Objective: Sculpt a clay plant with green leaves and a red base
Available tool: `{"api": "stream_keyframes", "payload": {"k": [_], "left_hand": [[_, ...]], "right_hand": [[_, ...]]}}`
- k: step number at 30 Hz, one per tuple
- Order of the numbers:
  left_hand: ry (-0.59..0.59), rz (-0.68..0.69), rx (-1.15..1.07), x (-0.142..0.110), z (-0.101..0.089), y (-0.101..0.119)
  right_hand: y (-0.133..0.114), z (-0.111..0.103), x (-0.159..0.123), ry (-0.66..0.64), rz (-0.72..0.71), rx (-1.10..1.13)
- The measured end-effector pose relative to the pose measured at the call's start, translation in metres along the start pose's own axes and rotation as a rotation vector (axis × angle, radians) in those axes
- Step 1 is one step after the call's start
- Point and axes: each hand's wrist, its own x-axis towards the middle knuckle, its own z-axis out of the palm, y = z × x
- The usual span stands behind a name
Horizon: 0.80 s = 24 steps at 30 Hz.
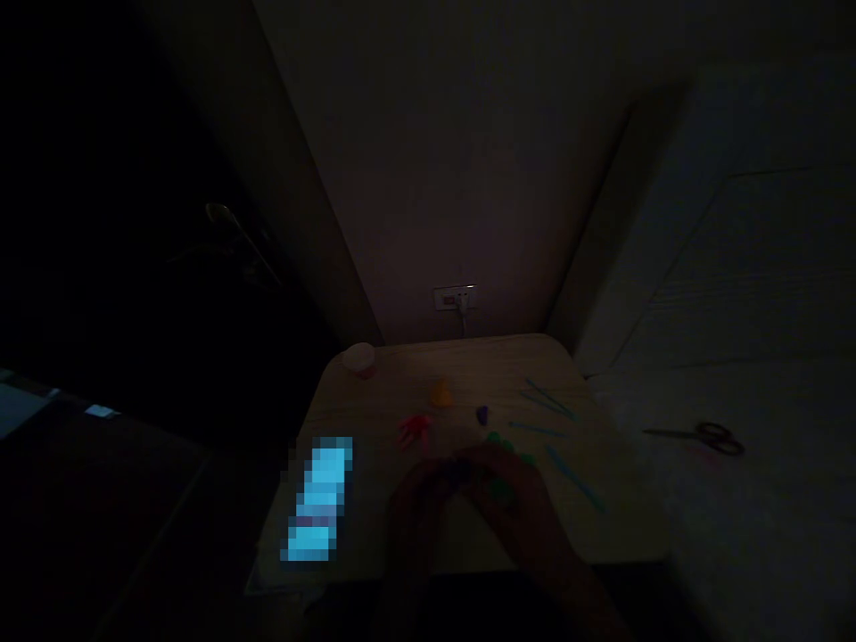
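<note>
In the dim light my left hand (415,501) and my right hand (514,499) meet low over the small table. The fingers of both are closed round a small dark purple lump (456,471), possibly modelling clay; its shape is hard to make out. Close beyond the left hand lies a red piece (415,429) with finger-like strands. Partly behind my right hand are green rounded pieces (498,440). Farther back sit an orange pointed piece (442,393) and a small purple lump (482,415).
Several thin blue-green sticks (575,478) lie on the table's right side. A small pale tub (361,358) stands at the back left corner. At the left a bright, pixelated screen (319,499) glows. Scissors (712,437) rest on the pale surface to the right. A wall socket (456,298) holds a plug.
</note>
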Motion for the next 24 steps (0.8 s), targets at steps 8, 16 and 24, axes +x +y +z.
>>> {"api": "stream_keyframes", "payload": {"k": [8,16,24], "left_hand": [[0.109,0.355,0.589,0.005,-0.023,-0.023],[0.042,0.421,0.765,0.008,-0.046,-0.047],[0.087,0.295,0.606,0.009,-0.04,-0.04]], "right_hand": [[0.013,0.0,0.009,-0.042,0.119,-0.18],[0.014,0.01,0.023,-0.153,0.049,-0.61],[0.019,0.018,0.028,-0.225,0.05,-0.737]]}}
